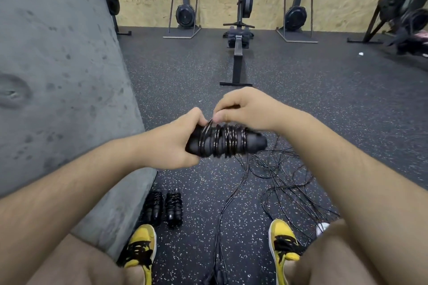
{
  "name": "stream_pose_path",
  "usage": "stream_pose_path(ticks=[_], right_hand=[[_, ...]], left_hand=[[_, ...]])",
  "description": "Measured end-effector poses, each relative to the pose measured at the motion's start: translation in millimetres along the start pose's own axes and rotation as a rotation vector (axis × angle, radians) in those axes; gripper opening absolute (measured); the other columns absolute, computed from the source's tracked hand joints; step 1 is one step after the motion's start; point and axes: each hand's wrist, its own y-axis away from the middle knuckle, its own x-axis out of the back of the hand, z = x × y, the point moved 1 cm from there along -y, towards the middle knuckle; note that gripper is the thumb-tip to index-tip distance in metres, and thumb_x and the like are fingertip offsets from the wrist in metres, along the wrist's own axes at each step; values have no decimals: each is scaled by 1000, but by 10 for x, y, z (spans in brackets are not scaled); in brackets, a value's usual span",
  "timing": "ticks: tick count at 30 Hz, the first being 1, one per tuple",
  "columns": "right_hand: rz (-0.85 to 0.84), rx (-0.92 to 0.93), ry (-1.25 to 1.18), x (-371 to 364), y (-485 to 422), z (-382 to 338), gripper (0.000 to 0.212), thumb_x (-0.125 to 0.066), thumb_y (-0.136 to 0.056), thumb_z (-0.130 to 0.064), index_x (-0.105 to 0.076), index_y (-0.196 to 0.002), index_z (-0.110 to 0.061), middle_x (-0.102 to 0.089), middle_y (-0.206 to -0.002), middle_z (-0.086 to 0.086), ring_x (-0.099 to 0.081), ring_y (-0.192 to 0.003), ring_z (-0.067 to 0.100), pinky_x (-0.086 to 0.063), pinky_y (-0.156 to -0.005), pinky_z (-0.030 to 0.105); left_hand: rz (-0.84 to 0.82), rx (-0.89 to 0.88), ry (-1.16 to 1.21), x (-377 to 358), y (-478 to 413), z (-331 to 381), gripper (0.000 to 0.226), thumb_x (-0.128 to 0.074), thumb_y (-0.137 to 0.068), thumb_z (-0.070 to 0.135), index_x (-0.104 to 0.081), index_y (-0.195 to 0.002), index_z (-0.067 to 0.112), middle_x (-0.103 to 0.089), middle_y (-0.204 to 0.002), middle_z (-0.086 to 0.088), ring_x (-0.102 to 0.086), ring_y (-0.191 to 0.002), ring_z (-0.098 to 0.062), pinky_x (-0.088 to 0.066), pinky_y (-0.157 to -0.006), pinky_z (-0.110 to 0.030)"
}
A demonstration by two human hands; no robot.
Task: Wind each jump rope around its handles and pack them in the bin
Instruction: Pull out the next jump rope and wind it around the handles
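Observation:
My left hand (pixel 172 140) grips the left end of a pair of black jump rope handles (pixel 251 142) held level at the middle of the view, with black cord wound round them in many turns. My right hand (pixel 245 109) pinches the cord just above the bundle. Two wound jump ropes (pixel 173 208) lie side by side on the floor near my left shoe. A tangle of loose black ropes (pixel 284 183) spreads over the floor below and to the right of my hands. No bin is in view.
A large grey padded block (pixel 58 76) fills the left side. A rowing machine (pixel 238 53) stands straight ahead, with ski-type machines (pixel 185 14) against the plywood wall and more gear (pixel 403 14) at the far right. My yellow shoes (pixel 283 245) rest on the speckled rubber floor.

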Motion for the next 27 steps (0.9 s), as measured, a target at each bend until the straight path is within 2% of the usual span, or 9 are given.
stream_pose_path(ticks=[5, 8, 10, 12, 17, 21, 23, 25, 27], right_hand=[[-144, -141, -592, -52, 43, 239, 16, -60, -96, -7, -73, -90, -12, -72, -82, 3, -64, -74, 11, -53, -71, 30], [20, -239, -914, -202, -2, 139, 25, -45, -98, 6, -58, -81, -6, -57, -62, 0, -46, -56, 9, -37, -51, 24], [188, -256, -857, -334, -72, 63, 25, -46, -102, -2, -60, -82, -7, -58, -65, 2, -44, -55, 9, -35, -46, 21], [308, -278, -727, -429, -87, 0, 29, -46, -104, -10, -62, -80, -8, -58, -66, 3, -46, -54, 11, -39, -47, 24], [376, -319, -626, -464, 22, -156, 26, -46, -102, -10, -67, -91, 0, -60, -67, 2, -54, -57, 15, -51, -62, 32], [453, -264, -437, -488, 95, -323, 16, -52, -99, -21, -66, -96, -15, -70, -79, -10, -67, -69, 7, -59, -79, 40], [476, -218, -381, -473, 156, -384, 8, -55, -99, -29, -54, -105, -25, -68, -91, -16, -69, -83, 2, -58, -84, 35], [486, -167, -312, -423, 229, -420, 23, -57, -98, -35, -42, -115, -31, -64, -93, -22, -67, -86, -2, -56, -82, 27], [478, -77, -218, -347, 280, -443, 27, -58, -97, -40, -41, -116, -30, -68, -93, -16, -67, -81, 1, -54, -78, 28]], left_hand=[[51, 5, 360, -17, 9, 168, 53, -70, -58, 23, -41, -102, 23, -59, -82, -10, -49, -66, -16, -39, -59, -38], [236, 63, 612, 12, -73, 164, 53, -76, -63, 35, -46, -104, 24, -68, -103, -14, -59, -87, -21, -47, -78, -44], [358, 110, 720, 18, -128, 183, 56, -75, -66, 41, -43, -108, 22, -69, -107, -21, -63, -89, -25, -49, -77, -46], [437, 123, 760, -9, -186, 203, 47, -72, -80, 32, -37, -109, 16, -69, -91, -17, -63, -75, -22, -50, -62, -37], [615, 146, 844, -3, -278, 237, 19, -51, -102, 12, -33, -107, 17, -66, -86, -22, -66, -59, -24, -54, -56, -36], [634, 124, 917, 14, -283, 249, 30, -52, -102, 16, -33, -125, 19, -65, -104, -13, -71, -70, -17, -58, -61, -34], [634, 119, 932, 13, -271, 242, 39, -61, -93, 31, -37, -124, 28, -64, -117, -14, -73, -91, -22, -61, -78, -46], [637, 115, 967, 29, -252, 259, 42, -62, -86, 36, -40, -122, 33, -64, -123, -18, -70, -106, -32, -56, -92, -56], [656, 85, 1051, 59, -247, 275, 36, -58, -95, 27, -40, -126, 32, -65, -123, -20, -70, -103, -32, -58, -86, -50]])
